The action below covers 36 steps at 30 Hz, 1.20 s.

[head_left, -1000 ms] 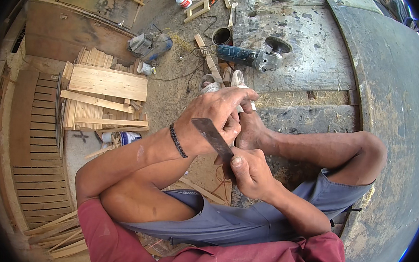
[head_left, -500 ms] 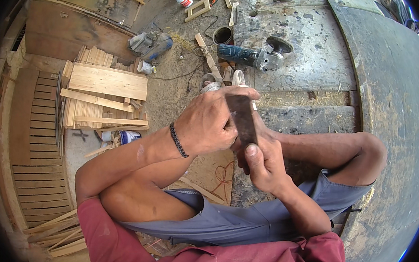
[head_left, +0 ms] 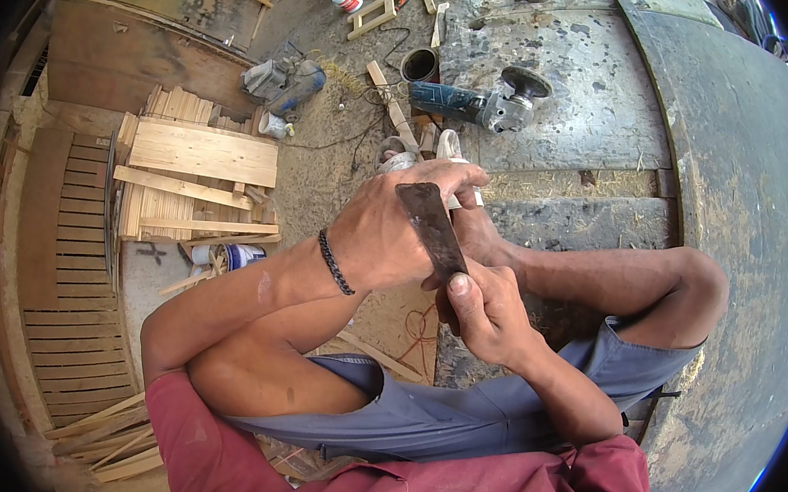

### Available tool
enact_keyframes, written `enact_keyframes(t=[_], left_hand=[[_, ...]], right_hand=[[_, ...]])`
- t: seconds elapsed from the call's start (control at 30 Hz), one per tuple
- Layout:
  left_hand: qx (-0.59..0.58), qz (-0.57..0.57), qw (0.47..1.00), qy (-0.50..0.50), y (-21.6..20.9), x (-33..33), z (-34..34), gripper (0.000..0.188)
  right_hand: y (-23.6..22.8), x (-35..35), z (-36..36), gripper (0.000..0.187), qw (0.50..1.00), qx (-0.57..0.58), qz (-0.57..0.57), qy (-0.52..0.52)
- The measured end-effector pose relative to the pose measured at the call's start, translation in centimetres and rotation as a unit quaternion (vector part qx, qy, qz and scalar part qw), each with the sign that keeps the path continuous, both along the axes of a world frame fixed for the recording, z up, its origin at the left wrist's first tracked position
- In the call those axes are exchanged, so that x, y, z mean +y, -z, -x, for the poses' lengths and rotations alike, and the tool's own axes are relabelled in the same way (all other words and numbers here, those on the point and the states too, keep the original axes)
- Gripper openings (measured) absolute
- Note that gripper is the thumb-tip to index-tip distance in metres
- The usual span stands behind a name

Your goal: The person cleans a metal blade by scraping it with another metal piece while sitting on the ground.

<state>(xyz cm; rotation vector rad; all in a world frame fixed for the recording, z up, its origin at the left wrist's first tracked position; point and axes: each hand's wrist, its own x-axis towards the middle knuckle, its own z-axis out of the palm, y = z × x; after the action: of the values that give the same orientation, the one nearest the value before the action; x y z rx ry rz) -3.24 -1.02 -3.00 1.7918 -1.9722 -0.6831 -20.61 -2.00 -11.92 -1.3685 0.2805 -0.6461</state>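
First: State the right hand's (head_left: 484,316) grip.
Second: Clamped on the near end of a dark flat blade (head_left: 434,235), thumb on top. The blade slants up and left from that hand, lying across the view of the left hand (head_left: 392,213).
First: And the left hand's grip?
Second: Fingers bent; whether they close on anything, I cannot tell from here. Blade contact with that hand cannot be confirmed either.
First: Identify the principal hazard.
Second: Slippage, in my judgement. Cause: only one end is visibly gripped. A loose thumb could let the free end swing against the bare left fingers.
First: Secondary hazard?
Second: The bare foot (head_left: 476,234), just beside the left hand. A dropped blade could strike it. The angle grinder (head_left: 461,104) lies farther off, on the paint-spotted board (head_left: 579,71).
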Motion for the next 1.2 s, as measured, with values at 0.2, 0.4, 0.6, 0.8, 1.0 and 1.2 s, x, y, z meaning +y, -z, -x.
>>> enact_keyframes(t=[0.2,0.4,0.6,0.8,1.0,1.2], left_hand=[[-0.005,0.011,1.000,0.007,0.20,-0.03,-0.18,0.054],[-0.013,0.008,1.000,0.009,0.27,-0.04,-0.27,0.055],[-0.007,0.006,1.000,0.009,0.12,-0.01,-0.20,0.056],[-0.006,0.010,1.000,0.008,0.28,0.03,-0.30,0.056],[-0.011,0.009,1.000,0.011,0.39,-0.04,-0.39,0.057],[-0.016,0.014,1.000,0.009,0.58,-0.06,-0.46,0.057]], right_hand=[[0.11,0.05,-0.05,0.037,1.000,-0.004,-0.003,-0.004],[0.25,0.13,-0.13,0.038,1.000,-0.007,-0.004,-0.004],[0.14,0.14,-0.13,0.038,1.000,-0.008,-0.002,-0.004],[0.04,0.11,-0.11,0.038,1.000,-0.005,-0.003,-0.007],[0.12,0.09,-0.12,0.039,1.000,-0.001,-0.006,-0.011],[0.24,0.12,-0.17,0.040,1.000,0.002,-0.004,-0.011]])
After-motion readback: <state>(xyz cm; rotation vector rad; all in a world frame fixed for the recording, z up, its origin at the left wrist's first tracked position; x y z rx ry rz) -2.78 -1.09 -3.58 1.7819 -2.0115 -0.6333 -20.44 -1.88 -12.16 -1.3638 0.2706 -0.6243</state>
